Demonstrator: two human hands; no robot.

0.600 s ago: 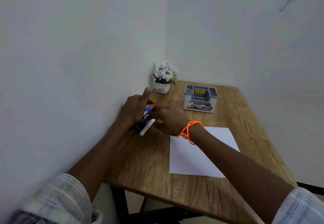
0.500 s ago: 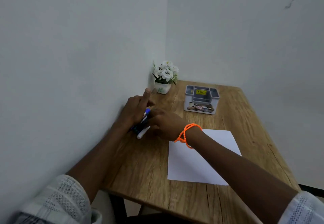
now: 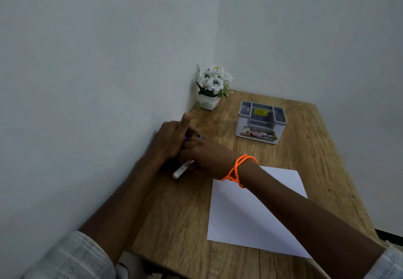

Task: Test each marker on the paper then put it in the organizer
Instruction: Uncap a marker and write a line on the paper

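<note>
Fingers [image 3: 192, 147] of your right hand [image 3: 207, 156] curled over the markers [image 3: 183, 168] held by your left hand [image 3: 170, 139]; you needed to pull just one free for the paper [image 3: 257, 213].

The light is dim, cool and even, giving the walls [image 3: 87, 82] a bluish-grey cast; there is no glare; a soft shadow of the right forearm falls across the paper [image 3: 250, 224], and the hands [image 3: 187, 147] read dark, with little detail; wide-angle bending curves the counter [image 3: 316, 158] edges; the sleeves [image 3: 72, 257] at the bottom corners are blurred.
</note>
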